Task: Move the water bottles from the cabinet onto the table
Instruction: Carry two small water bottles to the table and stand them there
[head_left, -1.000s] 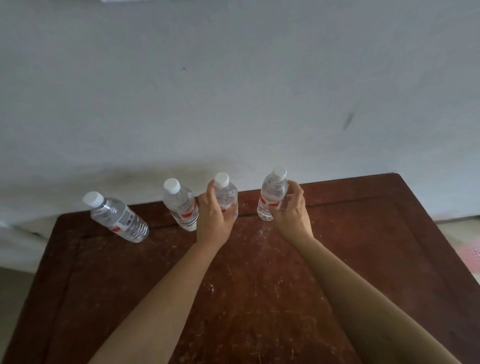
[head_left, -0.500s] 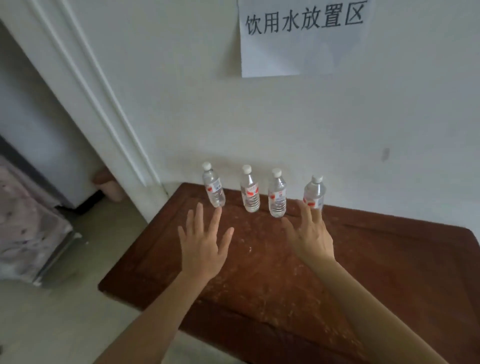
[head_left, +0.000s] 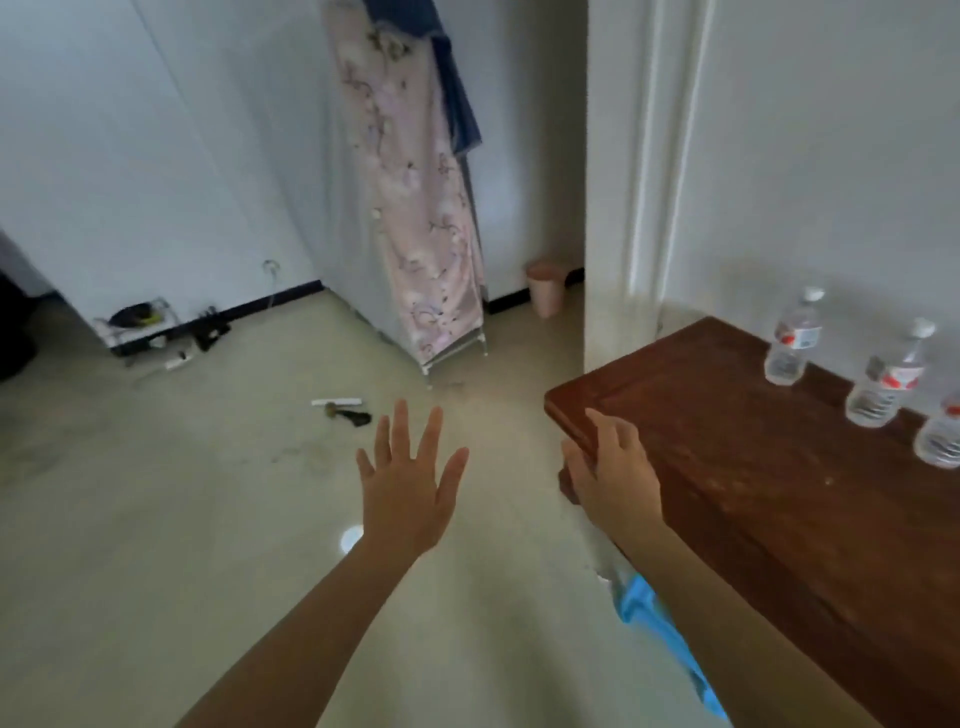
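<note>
Three clear water bottles with white caps and red labels stand on the dark wooden table (head_left: 737, 483) along the wall at the right: one (head_left: 792, 338), a second (head_left: 888, 382), and a third (head_left: 943, 436) cut off by the frame edge. My left hand (head_left: 408, 483) hovers over the floor, fingers spread and holding nothing. My right hand (head_left: 610, 467) is near the table's left corner, fingers relaxed and empty; whether it touches the wood is unclear.
A fabric wardrobe with a pink floral cover (head_left: 421, 208) stands against the far wall. A pink bin (head_left: 545, 288) sits in the corner beyond a white pillar (head_left: 618, 182). Small objects (head_left: 343, 408) and a low rack (head_left: 140, 327) lie on the pale floor.
Both hands let go of the bottles and drew back from the table. The view has swung left, so the table and bottles now sit at the right edge.
</note>
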